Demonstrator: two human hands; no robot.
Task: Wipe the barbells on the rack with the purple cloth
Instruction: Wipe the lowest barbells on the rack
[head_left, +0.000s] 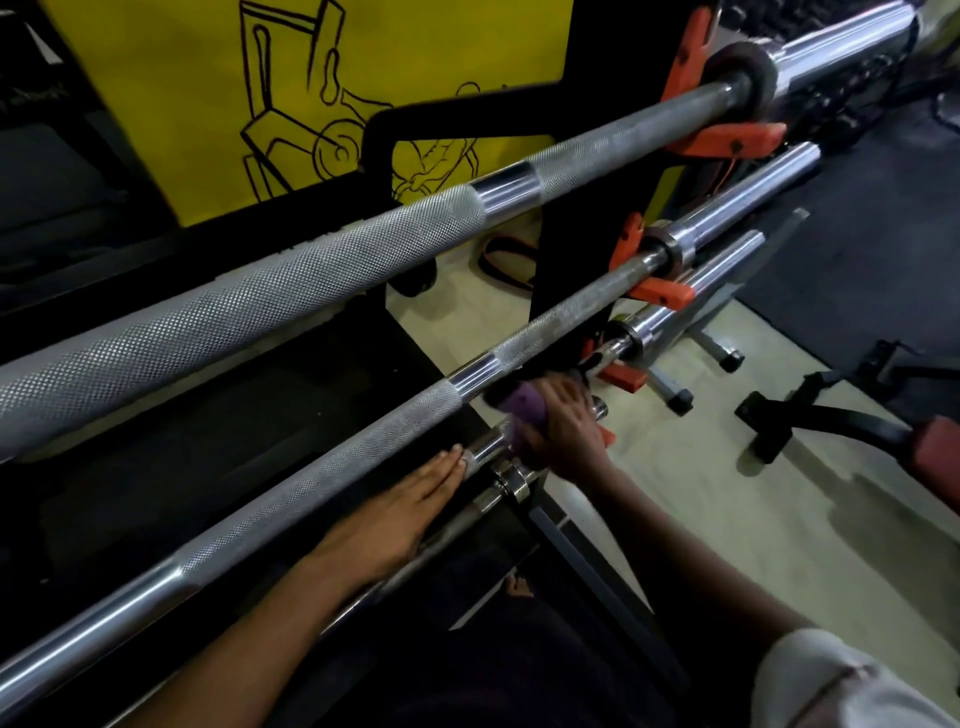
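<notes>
Right now my right hand is wrapped around the purple cloth, fingers curled over it and pressing it onto a lower barbell on the rack. That bar sits just below the middle barbell, the long knurled one that cuts across in front of me, and I'll place everything off that. My left hand lies flat with fingers straight and together, tucked under the middle barbell, fingertips touching the shiny smooth part of the lower bar just beside the cloth. Above the middle barbell runs the top barbell, thick and knurled, resting in an orange hook at the black upright. Another orange hook cradles the middle barbell near its collar. Beyond the middle barbell's far end, down on the pale floor, stands a bench frame. Behind it all is a yellow wall panel with black line drawings.
</notes>
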